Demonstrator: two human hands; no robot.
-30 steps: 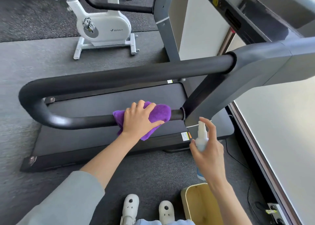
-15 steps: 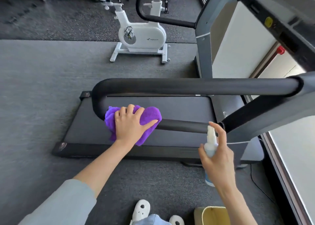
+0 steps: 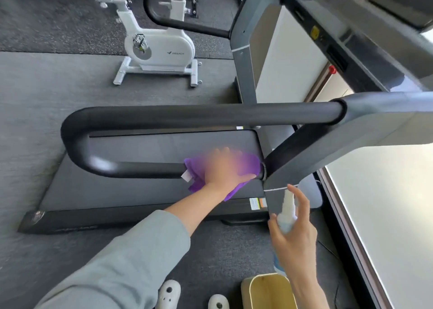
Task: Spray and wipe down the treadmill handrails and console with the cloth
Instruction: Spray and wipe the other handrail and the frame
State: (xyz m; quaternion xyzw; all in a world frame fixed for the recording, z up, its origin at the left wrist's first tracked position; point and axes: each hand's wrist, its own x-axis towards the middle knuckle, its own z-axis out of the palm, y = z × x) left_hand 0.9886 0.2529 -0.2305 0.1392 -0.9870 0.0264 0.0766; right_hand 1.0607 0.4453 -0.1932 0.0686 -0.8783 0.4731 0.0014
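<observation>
The left hand [image 3: 226,168] is gripping the cloth [image 3: 248,165] around the handrail [image 3: 145,169] — best pressing firmly along the whole bar — while the right hand [image 3: 294,233] is holding the spray bottle [image 3: 287,211].

White exercise bike [image 3: 159,48] on grey floor [image 3: 35,111], yellowish bin [image 3: 269,294] — perhaps wooden

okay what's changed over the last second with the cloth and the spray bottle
The left hand slid the purple cloth along the lower handrail: out toward the bend, then back to the end by the upright, where it is now, blurred. The right hand kept its grip on the spray bottle, held beside the upright.
</observation>
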